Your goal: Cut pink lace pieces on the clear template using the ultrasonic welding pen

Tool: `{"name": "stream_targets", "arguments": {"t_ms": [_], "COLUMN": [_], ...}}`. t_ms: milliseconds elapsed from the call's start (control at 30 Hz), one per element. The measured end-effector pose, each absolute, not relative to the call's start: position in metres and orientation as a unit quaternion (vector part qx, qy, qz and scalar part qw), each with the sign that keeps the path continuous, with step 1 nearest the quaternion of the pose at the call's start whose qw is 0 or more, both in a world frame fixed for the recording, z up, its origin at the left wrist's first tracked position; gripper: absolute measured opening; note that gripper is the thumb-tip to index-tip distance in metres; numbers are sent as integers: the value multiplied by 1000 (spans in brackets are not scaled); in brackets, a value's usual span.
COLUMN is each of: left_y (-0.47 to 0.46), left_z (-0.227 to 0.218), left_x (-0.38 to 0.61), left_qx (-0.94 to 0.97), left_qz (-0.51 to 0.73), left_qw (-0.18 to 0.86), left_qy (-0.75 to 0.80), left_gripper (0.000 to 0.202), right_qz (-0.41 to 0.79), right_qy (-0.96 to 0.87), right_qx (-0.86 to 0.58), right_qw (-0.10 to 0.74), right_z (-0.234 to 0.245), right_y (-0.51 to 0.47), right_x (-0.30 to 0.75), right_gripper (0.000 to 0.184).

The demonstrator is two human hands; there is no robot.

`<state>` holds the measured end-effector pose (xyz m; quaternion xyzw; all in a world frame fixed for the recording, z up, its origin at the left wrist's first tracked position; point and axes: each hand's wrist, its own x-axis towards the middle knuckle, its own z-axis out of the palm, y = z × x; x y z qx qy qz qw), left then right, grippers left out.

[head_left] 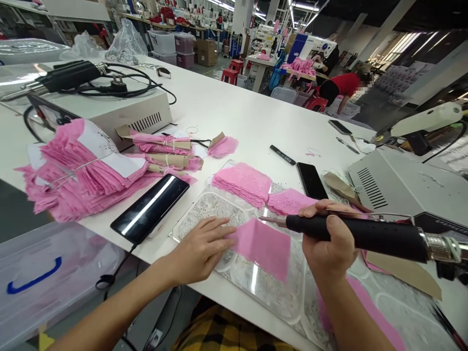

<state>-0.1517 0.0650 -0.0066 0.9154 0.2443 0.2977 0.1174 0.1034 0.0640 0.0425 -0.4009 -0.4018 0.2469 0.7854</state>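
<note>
My right hand is wrapped around a thick black hand tool with a pointed metal tip. The tip points left, at the upper edge of a pink fabric piece on a clear plastic lid. Whether tip and fabric touch, I cannot tell. My left hand lies flat with its fingers stretched out, fingertips at the fabric's left edge. Just behind are a stack of pink fabric pieces and a smaller pink pile. More pink fabric lies under my right forearm.
Tied pink bundles and a black phone lie to the left. A second black tool rests on a grey machine box. Another box stands right, near a smaller phone and a marker. A person bends far behind.
</note>
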Motion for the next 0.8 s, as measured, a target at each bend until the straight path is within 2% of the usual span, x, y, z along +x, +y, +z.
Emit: {"name": "stream_targets", "arguments": {"t_ms": [300,533,800], "left_y": [61,55,55], "left_z": [-3,-16,-22], "left_x": [-114,-62,-53], "left_qx": [927,944,967], "left_qz": [296,269,191], "left_qw": [23,22,28], "left_qy": [232,190,169], "left_gripper": [27,29,35], "right_qz": [251,173,167], "right_qy": [-395,-392,-361], "right_qx": [-410,-448,-446], "right_qw": [783,785,802], "right_z": [49,51,44], "right_y": [59,32,16], "right_x": [109,151,175], "right_gripper": [11,9,12]}}
